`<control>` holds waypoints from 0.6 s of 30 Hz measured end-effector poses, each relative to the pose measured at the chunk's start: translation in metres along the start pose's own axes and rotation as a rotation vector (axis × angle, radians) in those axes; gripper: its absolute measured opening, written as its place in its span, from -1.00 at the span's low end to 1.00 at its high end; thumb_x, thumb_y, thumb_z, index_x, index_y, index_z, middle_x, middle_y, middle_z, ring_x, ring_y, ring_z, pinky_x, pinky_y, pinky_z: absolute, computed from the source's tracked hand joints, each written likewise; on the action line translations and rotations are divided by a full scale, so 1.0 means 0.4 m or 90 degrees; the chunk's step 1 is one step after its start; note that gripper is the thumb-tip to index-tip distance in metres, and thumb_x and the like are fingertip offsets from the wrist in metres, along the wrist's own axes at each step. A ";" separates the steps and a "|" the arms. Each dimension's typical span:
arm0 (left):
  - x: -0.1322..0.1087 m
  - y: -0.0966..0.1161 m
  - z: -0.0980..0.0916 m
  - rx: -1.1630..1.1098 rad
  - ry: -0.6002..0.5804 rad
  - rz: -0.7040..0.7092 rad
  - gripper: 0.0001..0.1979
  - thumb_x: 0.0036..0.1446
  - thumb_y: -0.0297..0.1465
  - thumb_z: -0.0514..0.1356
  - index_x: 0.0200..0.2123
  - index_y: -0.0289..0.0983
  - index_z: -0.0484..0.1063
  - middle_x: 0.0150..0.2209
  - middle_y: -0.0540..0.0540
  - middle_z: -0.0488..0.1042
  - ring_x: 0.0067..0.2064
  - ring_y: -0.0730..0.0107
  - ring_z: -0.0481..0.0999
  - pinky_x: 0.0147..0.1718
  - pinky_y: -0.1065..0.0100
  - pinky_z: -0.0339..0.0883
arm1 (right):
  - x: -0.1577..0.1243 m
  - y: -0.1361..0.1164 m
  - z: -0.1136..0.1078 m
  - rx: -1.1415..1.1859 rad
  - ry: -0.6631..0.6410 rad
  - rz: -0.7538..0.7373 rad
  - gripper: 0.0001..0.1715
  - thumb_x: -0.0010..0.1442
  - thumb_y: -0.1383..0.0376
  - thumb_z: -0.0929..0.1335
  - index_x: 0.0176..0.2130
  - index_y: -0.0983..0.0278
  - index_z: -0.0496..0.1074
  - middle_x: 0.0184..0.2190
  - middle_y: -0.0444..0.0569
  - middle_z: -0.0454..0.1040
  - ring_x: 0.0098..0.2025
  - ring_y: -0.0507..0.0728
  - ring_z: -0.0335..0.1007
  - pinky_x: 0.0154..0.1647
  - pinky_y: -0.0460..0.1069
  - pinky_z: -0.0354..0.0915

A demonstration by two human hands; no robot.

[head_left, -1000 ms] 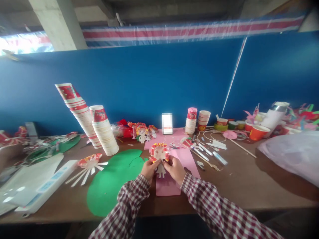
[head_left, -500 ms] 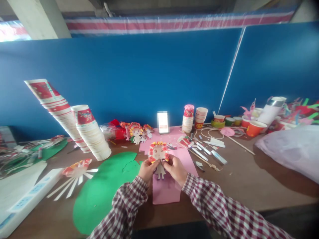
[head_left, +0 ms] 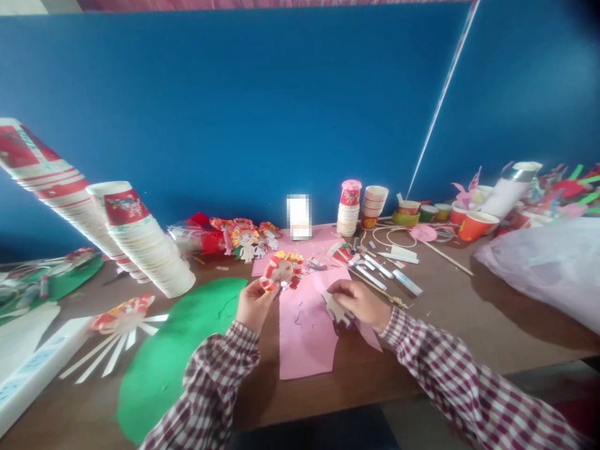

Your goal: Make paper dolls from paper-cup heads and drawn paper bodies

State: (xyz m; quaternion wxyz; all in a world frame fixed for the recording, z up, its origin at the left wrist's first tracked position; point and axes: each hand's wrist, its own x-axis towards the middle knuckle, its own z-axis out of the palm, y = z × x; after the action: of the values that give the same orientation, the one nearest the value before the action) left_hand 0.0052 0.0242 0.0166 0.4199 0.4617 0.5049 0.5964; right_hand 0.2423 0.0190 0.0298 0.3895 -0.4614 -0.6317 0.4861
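Observation:
Between the fingers of my left hand (head_left: 255, 304) is a paper lion head (head_left: 283, 272) with a curled red, white and yellow mane. My right hand (head_left: 363, 303) pinches a pale paper cutout body (head_left: 338, 310) with small legs, tilted and apart from the head. Both pieces are held above a pink paper sheet (head_left: 307, 350) that bears a few dark marks. To the left of my left hand lies a big green paper shape (head_left: 173, 356).
Tall stacks of paper cups (head_left: 150, 244) lean at the left, beside a white power strip (head_left: 42, 369) and a fringed paper piece (head_left: 124, 319). Finished-looking paper lions (head_left: 246, 240) lie at the back. Markers (head_left: 375, 275), cup stacks (head_left: 349, 209) and a plastic bag (head_left: 544, 275) are on the right.
My hands have moved apart. The lion head went left with my left hand, and the body, earlier just below the head, went right with my right hand. The view has tilted down.

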 end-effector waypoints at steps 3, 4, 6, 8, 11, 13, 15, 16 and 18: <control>-0.005 0.004 0.002 0.100 -0.022 0.079 -0.79 -0.22 -0.29 0.33 -0.48 -0.30 0.51 -0.53 -0.01 0.46 -0.46 0.41 0.39 -0.43 0.43 0.28 | -0.007 0.004 -0.068 -0.018 0.012 0.012 -0.88 0.00 0.33 0.33 -0.40 0.28 0.49 -0.57 -0.13 0.47 -0.55 0.03 0.34 -0.52 -0.09 0.26; -0.007 0.005 0.004 0.135 -0.027 0.106 -0.81 -0.22 -0.32 0.32 -0.46 -0.29 0.52 -0.54 -0.01 0.45 -0.47 0.41 0.38 -0.44 0.44 0.26 | -0.009 0.007 -0.086 -0.024 0.019 0.016 -0.87 0.00 0.32 0.34 -0.39 0.28 0.49 -0.57 -0.13 0.47 -0.55 0.03 0.34 -0.52 -0.09 0.26; -0.012 0.006 0.005 0.203 -0.038 0.157 -0.86 -0.20 -0.37 0.31 -0.47 -0.28 0.53 -0.53 -0.01 0.44 -0.46 0.40 0.36 -0.43 0.42 0.23 | -0.015 0.013 -0.112 -0.035 0.033 0.023 -0.86 0.01 0.31 0.35 -0.37 0.28 0.50 -0.56 -0.13 0.48 -0.54 0.03 0.34 -0.52 -0.09 0.26; -0.013 0.004 0.001 0.270 -0.032 0.219 -0.88 -0.14 -0.38 0.28 -0.43 -0.24 0.55 -0.47 -0.04 0.46 -0.39 0.34 0.38 -0.35 0.38 0.22 | -0.023 0.019 -0.127 -0.045 0.041 0.028 -0.85 0.01 0.31 0.36 -0.36 0.29 0.51 -0.54 -0.12 0.48 -0.53 0.03 0.35 -0.52 -0.09 0.26; -0.012 -0.004 -0.011 0.574 -0.022 0.476 -0.81 0.01 -0.39 0.21 -0.26 -0.21 0.54 -0.38 -0.08 0.51 -0.31 0.26 0.44 -0.25 0.30 0.23 | -0.034 0.026 -0.134 -0.054 0.035 0.035 -0.83 0.02 0.32 0.35 -0.34 0.31 0.50 -0.53 -0.12 0.47 -0.54 0.01 0.33 -0.53 -0.12 0.24; -0.015 -0.010 -0.017 0.781 -0.040 0.639 -0.76 0.07 -0.44 0.15 -0.17 -0.21 0.51 -0.37 -0.09 0.52 -0.32 0.25 0.46 -0.28 0.28 0.23 | -0.040 0.028 -0.133 -0.056 0.024 0.039 -0.82 0.03 0.32 0.34 -0.32 0.33 0.50 -0.57 -0.15 0.44 -0.58 -0.02 0.28 -0.57 -0.14 0.19; -0.024 -0.013 -0.019 0.885 -0.068 0.713 -0.76 0.10 -0.47 0.13 -0.15 -0.23 0.48 -0.36 -0.09 0.52 -0.32 0.26 0.47 -0.31 0.28 0.24 | -0.042 0.028 -0.133 -0.062 0.016 0.040 -0.80 0.05 0.32 0.33 -0.30 0.34 0.50 -0.61 -0.17 0.40 -0.61 -0.04 0.22 -0.61 -0.15 0.13; -0.031 -0.014 -0.019 0.910 -0.082 0.725 -0.77 0.11 -0.47 0.12 -0.16 -0.24 0.48 -0.36 -0.10 0.51 -0.32 0.27 0.47 -0.33 0.29 0.24 | -0.043 0.027 -0.133 -0.069 0.013 0.038 -0.79 0.06 0.32 0.32 -0.29 0.35 0.50 -0.61 -0.17 0.40 -0.62 -0.05 0.20 -0.61 -0.15 0.12; -0.045 -0.014 -0.020 0.937 -0.099 0.710 -0.81 0.14 -0.46 0.11 -0.20 -0.24 0.48 -0.37 -0.11 0.50 -0.33 0.28 0.46 -0.37 0.30 0.22 | -0.046 0.025 -0.135 -0.089 0.005 0.030 -0.79 0.08 0.31 0.32 -0.29 0.34 0.49 -0.57 -0.14 0.43 -0.59 -0.03 0.25 -0.59 -0.14 0.16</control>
State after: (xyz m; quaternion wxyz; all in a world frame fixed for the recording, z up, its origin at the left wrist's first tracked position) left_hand 0.0015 0.0059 0.0081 -0.2940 0.8268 0.4319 0.2083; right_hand 0.3001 0.0160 0.0313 0.3473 -0.5039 -0.6517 0.4480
